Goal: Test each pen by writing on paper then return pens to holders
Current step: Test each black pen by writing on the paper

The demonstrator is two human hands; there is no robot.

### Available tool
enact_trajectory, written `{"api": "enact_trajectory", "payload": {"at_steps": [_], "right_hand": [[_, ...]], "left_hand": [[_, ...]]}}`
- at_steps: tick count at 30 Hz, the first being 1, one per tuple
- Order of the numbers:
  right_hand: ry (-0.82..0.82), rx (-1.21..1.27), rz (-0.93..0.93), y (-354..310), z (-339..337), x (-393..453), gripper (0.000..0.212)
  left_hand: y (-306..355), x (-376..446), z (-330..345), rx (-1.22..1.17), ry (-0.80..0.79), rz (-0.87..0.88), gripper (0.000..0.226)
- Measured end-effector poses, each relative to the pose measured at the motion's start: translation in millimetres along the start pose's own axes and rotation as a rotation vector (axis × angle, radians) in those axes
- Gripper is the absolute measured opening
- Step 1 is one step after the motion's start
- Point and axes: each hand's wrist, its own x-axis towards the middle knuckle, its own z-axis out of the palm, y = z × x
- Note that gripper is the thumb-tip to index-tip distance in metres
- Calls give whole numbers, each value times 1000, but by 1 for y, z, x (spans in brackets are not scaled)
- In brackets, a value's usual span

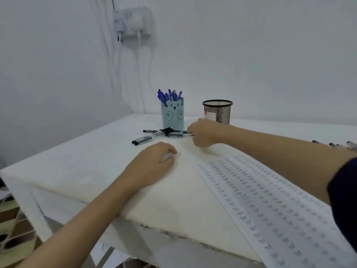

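Note:
A light-blue bear pen holder (173,115) stands at the back of the table, filled with several blue pens (169,95). To its right stands a black mesh holder (218,111); no pens show above its rim. Several black pens (164,132) lie loose on the table in front of the blue holder. My right hand (202,133) reaches to this pile, fingers closed on the end of one black pen (188,133). My left hand (152,164) rests loosely curled on the table, holding nothing. A long paper sheet (270,200) covered in rows of pen marks lies at the right.
The table (87,161) has a white cloth and its near corner edge runs across the lower frame. A wall socket (131,23) with plugs and hanging cables is on the wall behind. A few more pens (334,145) lie at the far right edge.

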Motion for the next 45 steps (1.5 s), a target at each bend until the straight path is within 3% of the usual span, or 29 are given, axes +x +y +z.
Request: {"api": "enact_trajectory", "payload": {"at_steps": [4, 7, 11, 15, 19, 21, 23, 26, 29, 32, 34, 36, 40, 45], "right_hand": [[127, -163, -30, -7, 20, 14, 26], [201, -109, -33, -4, 24, 23, 21], [153, 13, -10, -5, 23, 24, 14], [154, -62, -66, -1, 25, 21, 25], [161, -68, -78, 6, 19, 4, 15], [174, 89, -11, 14, 8, -11, 5], [216, 302, 59, 24, -2, -30, 12], [281, 782, 231, 37, -16, -67, 9], [236, 1223, 331, 56, -24, -106, 11], [122, 1512, 400, 75, -29, -141, 43], [169, 1702, 446, 85, -30, -161, 59], [296, 1918, 453, 94, -29, -177, 62], [473, 2068, 478, 101, -28, -195, 55], [475, 1989, 496, 104, -20, -202, 62]], "left_hand": [[1, 3, 0, 0, 3, 15, 26], [-3, 5, 2, 1, 6, 23, 25], [-4, 5, 3, 10, 9, 28, 25], [-6, 6, 4, 2, 10, 33, 23], [-5, 5, 2, -10, 0, 15, 23], [-4, 3, 1, -6, -6, 12, 23], [-2, 2, 0, 0, -9, 10, 24], [2, 1, -2, 17, 7, 29, 23], [17, 0, 0, -1, 31, 81, 21], [44, -1, 7, -73, -22, 128, 20], [66, -1, 15, -116, -72, 172, 20], [87, 2, 25, -144, -101, 224, 20], [116, 13, 40, -141, -162, 260, 22], [136, 29, 53, -77, -215, 279, 24]]}}
